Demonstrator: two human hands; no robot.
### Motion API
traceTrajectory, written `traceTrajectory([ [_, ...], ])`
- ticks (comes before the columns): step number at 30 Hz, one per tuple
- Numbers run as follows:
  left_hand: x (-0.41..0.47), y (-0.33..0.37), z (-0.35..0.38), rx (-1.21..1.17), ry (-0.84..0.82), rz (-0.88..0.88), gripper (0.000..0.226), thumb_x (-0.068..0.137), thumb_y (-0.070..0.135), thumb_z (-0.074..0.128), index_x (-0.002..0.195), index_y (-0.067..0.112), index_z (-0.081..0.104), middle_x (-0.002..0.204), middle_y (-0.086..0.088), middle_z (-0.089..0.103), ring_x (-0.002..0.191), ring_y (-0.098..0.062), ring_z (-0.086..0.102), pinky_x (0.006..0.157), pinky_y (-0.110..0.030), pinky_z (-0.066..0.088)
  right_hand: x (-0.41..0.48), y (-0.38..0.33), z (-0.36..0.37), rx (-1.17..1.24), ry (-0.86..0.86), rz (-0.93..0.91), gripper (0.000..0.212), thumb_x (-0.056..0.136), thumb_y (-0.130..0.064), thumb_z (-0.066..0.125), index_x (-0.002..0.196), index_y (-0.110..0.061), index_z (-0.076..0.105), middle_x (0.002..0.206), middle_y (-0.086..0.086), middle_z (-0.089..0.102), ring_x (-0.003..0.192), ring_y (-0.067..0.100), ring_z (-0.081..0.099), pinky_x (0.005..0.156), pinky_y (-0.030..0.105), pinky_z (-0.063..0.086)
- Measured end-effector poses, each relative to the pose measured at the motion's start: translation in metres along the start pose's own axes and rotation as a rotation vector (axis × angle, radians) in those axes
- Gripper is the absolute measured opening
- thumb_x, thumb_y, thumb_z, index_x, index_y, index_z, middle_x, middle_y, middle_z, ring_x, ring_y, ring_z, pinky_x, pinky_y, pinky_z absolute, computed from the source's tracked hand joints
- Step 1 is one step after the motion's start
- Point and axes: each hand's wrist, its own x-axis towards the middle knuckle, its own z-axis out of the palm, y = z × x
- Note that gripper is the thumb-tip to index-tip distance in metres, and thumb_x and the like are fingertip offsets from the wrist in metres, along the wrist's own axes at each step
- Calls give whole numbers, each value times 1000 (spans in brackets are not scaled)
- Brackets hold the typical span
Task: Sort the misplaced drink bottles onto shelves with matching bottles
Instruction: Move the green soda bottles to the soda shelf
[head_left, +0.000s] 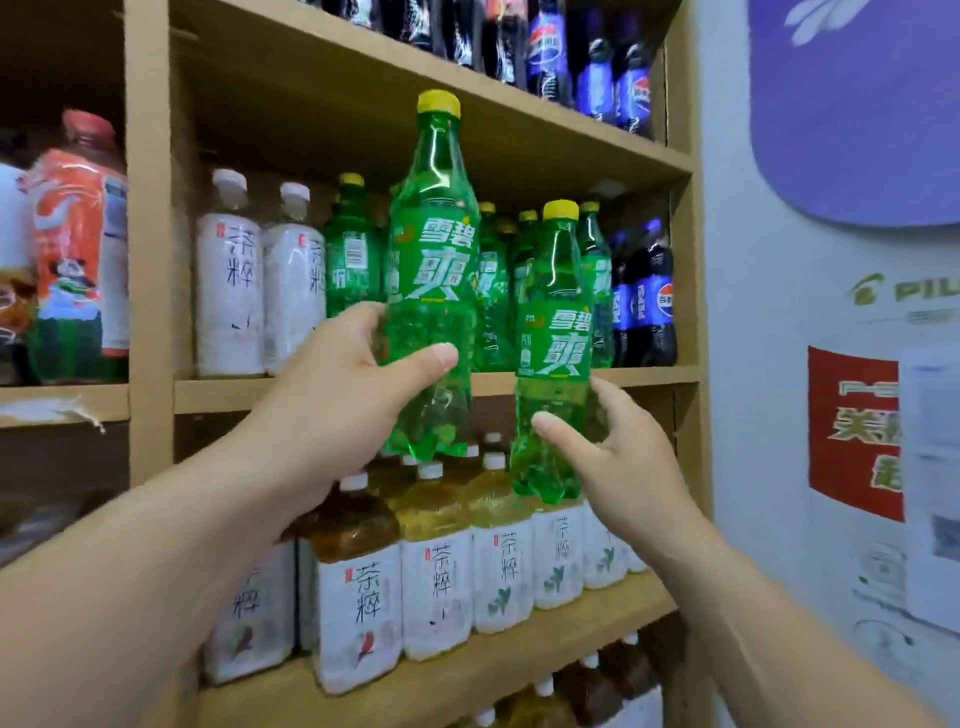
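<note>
While both items are in hand, the entry reads as follows.

Item one: left green bottle (434, 260), yellow cap, gripped on its lower body by the left hand (353, 374), thumb and fingers wrapped round it. It is held in front of the shelved green row (493, 291), cap higher than that row's caps.

Item two: right green bottle (556, 332), clasped near its base by the right hand (618, 457). It is also in front of the row but lower, base below the row's footing.

Orientation: both long axes near vertical, caps up, labels toward the wearer.

Handling advice: raise each base clear of the middle shelf (644, 375) edge, keep caps under the upper shelf board (519, 114), and seat each upright beside the row, one at a time, without toppling neighbours.
</note>
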Motion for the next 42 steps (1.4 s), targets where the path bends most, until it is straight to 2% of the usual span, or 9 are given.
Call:
traceTrajectory([
  [3,33,7,18,-16,11,3,95,57,86,73,133,31,58,119,3,72,111,-24,69,96,-54,55,37,9,-16,-7,47,-20,83,89,-63,66,155,-21,41,147,-11,52,133,13,53,111,42,44],
  [7,74,14,46,59,32,-44,51,88,52,73,127,28,52,104,8,61,101,-16,62,99,-47,52,92,20,-30,3,58,-50,90,82,-75,62,152,-21,45,150,-4,54,136,20,52,112,47,45],
  [10,103,12,69,159,54,-77,80,94,46,68,158,14,31,131,-3,53,119,-23,52,98,-37,43,131,25,-34,-10,54,-29,90,88,-68,63,157,-15,38,157,2,46,143,25,45,116,44,39],
  [14,130,7,102,269,87,-131,84,97,45,65,162,15,20,161,-12,36,106,-16,51,77,-25,40,170,33,-28,-15,33,-24,96,75,-79,59,146,-15,49,145,6,58,132,28,54,109,44,46],
  [17,144,-3,122,302,93,-150,84,97,47,65,161,13,22,159,-13,38,130,-27,50,93,-33,41,187,47,-20,-78,-45,2,82,95,-54,65,156,-9,34,157,12,45,141,30,44,108,39,40],
  [21,156,-18,138,347,92,-194,87,96,50,65,161,12,21,160,-14,38,141,-31,43,112,-43,40,195,65,-10,-97,-98,15,82,98,-55,59,159,-11,28,161,11,39,146,30,39,110,41,39],
  [27,166,-28,144,398,144,-248,93,92,55,66,162,16,19,163,-12,33,132,-30,53,101,-36,45,198,81,-6,-195,-4,-85,87,91,-66,61,156,-12,41,156,7,47,144,25,43,114,39,38],
  [35,154,-31,140,402,269,-175,93,75,43,88,152,32,37,116,2,58,94,-25,67,84,-47,61,191,95,-1,-63,72,-131,77,90,-54,68,157,-30,38,136,0,62,119,23,60,99,41,51],
  [42,158,-34,149,546,222,-142,90,79,50,83,153,27,37,118,0,61,94,-24,68,87,-46,59,189,104,5,-64,112,-162,74,92,-49,68,157,-26,41,131,4,65,118,23,60,99,40,50],
])
